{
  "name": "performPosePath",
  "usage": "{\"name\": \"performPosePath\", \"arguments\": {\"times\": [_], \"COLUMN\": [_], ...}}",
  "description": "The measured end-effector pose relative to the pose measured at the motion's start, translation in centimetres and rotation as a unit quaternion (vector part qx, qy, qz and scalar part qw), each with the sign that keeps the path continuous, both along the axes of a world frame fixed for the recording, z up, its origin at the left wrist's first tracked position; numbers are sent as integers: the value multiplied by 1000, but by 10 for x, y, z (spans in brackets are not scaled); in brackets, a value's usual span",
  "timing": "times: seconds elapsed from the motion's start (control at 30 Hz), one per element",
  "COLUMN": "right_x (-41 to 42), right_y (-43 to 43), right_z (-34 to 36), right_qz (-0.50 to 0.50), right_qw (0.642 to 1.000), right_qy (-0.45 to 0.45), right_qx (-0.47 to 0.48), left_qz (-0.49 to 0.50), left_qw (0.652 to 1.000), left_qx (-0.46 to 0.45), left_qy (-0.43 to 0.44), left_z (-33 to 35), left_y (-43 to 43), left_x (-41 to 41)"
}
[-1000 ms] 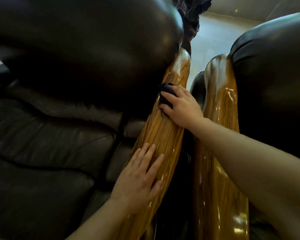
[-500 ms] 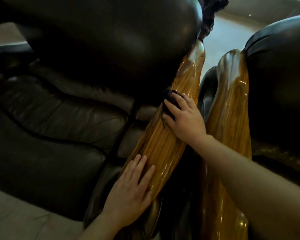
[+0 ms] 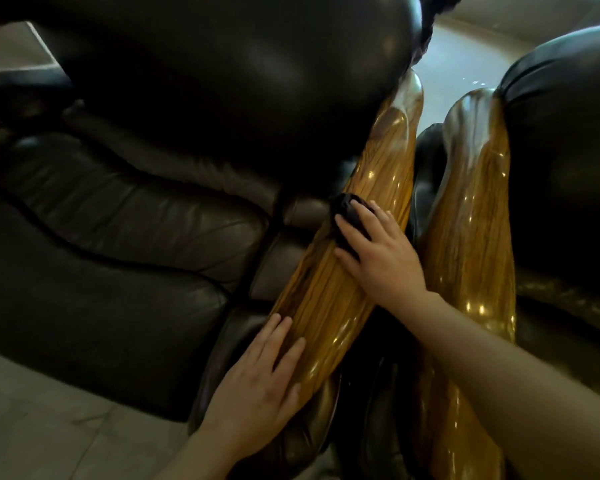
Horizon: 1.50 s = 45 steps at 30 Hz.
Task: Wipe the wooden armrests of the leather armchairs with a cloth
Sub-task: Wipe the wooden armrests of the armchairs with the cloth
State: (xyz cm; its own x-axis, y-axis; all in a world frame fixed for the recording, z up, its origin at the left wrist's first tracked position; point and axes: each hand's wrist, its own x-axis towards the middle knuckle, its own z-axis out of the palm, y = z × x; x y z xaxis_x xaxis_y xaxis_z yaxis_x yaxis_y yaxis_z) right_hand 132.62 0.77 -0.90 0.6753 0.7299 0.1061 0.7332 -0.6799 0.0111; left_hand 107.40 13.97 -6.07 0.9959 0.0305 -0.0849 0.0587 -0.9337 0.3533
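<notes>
Two glossy wooden armrests run side by side between two dark leather armchairs. On the left armrest [image 3: 329,299], my right hand [image 3: 378,258] presses a dark cloth [image 3: 349,216] flat against the wood about halfway along; most of the cloth is hidden under my fingers. My left hand [image 3: 257,386] lies flat with fingers spread on the near end of the same armrest and holds nothing. The right armrest [image 3: 471,209] belongs to the second chair and is untouched.
The left armchair [image 3: 118,237] fills the left half, its backrest bulging above. The right armchair [image 3: 561,150] stands at the right. Pale tiled floor [image 3: 49,427] shows at the lower left and beyond the chairs. A narrow dark gap separates the two armrests.
My right hand has slid the cloth down the left armrest toward me. The camera view has shifted, showing more floor at the lower left. My left hand stays on the near end.
</notes>
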Motion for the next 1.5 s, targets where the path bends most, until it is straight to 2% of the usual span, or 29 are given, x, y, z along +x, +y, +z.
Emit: {"name": "performPosePath", "arguments": {"times": [0.07,0.13,0.43,0.6,0.87,1.07,1.17,1.27,1.4,1.5], "right_x": [-19,-43,-144,-164,-191,-211,-210,-212,-236,-271], "right_y": [5,4,0,8,7,14,31,65,99,118], "right_z": [-9,-18,-56,-69,-73,-77,-61,-30,10,36], "right_qz": [-50,-58,-37,40,161,243,293,293,234,246], "right_qw": [999,998,999,999,985,966,949,942,965,960], "right_qy": [-11,-14,5,3,28,38,19,35,96,129], "right_qx": [17,26,20,-6,-54,-83,-115,-158,-71,-27], "left_qz": [12,18,80,135,278,371,409,440,457,475], "left_qw": [1000,998,973,956,934,902,893,884,883,877], "left_qx": [-20,-58,-214,-257,-225,-219,-188,-145,-66,9], "left_qy": [-3,-8,-28,-38,-11,7,31,65,79,74], "left_z": [0,1,4,4,3,28,41,54,73,89], "left_y": [-1,-1,4,12,10,-4,-9,-7,8,19], "left_x": [0,2,-10,-30,-105,-173,-214,-252,-291,-320]}}
